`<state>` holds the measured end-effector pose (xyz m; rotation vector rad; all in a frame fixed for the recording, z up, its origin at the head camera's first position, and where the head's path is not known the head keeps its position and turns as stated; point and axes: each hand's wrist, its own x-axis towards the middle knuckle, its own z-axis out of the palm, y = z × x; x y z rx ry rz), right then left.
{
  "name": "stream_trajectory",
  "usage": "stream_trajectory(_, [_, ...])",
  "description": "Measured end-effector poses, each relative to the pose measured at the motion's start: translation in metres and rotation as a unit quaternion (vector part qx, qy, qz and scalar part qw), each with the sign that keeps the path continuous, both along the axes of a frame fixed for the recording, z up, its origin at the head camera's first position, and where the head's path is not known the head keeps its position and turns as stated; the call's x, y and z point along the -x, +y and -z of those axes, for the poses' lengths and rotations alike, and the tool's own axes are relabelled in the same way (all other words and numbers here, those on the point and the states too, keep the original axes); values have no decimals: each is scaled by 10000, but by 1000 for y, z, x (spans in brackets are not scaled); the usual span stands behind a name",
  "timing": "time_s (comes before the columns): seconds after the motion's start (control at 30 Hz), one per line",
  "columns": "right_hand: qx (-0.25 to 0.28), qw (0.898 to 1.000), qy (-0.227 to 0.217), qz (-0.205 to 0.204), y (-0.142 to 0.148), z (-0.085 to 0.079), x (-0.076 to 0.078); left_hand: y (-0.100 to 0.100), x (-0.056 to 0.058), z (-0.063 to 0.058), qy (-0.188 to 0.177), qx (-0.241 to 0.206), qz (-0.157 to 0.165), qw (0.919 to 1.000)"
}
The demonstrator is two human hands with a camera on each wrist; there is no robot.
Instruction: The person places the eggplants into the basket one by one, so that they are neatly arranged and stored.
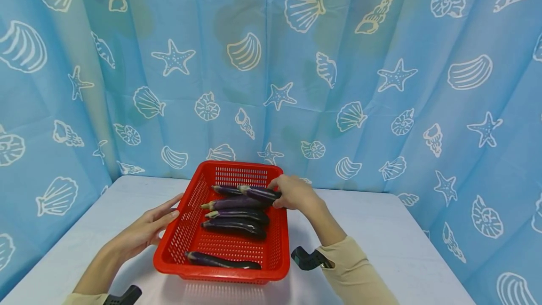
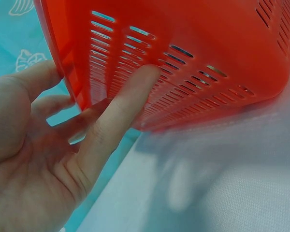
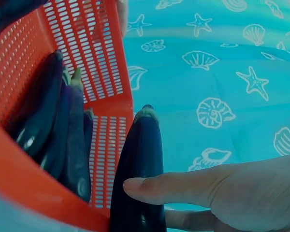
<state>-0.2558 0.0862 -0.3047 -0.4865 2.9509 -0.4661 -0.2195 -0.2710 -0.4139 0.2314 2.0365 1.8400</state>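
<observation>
A red plastic basket point(image 1: 228, 276) with slotted walls stands on the table, holding several dark purple eggplants. My right hand point(image 1: 294, 193) pinches one eggplant point(image 1: 259, 193) by its thick end at the basket's back right. In the right wrist view the thumb lies across this eggplant point(image 3: 141, 145), its stem end pointing away from the hand. Below it a group of eggplants point(image 1: 237, 227) lies side by side, and one more eggplant point(image 1: 222, 261) rests apart near the front wall. At the left, my left hand point(image 1: 141, 230) touches the basket's outer wall point(image 2: 193, 43) with fingers extended.
The basket stands on a white-covered table point(image 1: 360, 248). Behind and around the table hangs a blue curtain point(image 1: 296, 60) with white shell and starfish prints. A black wrist device point(image 1: 309, 259) sits at the right sleeve, another black device point(image 1: 124, 295) at the left.
</observation>
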Motion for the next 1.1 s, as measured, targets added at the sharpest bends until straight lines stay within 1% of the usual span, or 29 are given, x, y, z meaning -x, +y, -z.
stream_trajectory(0.23, [-155,9998,99,-114,-16,-2,0,0,0,1,-40,-27,-5,10000])
stream_trajectory(0.33, [-219,9994,140,-231,-24,-1,2,0,0,2,-54,-39,-16,10000])
stream_trajectory(0.6, [-349,9985,10,-431,-41,3,11,0,0,2,-34,-24,8,10000])
stream_trajectory(0.87, [-481,9978,-158,-425,-53,8,21,0,0,2,-70,-53,14,10000])
stream_trajectory(1.1, [-505,9974,-235,-465,-63,17,28,0,0,0,-58,-13,-4,10000])
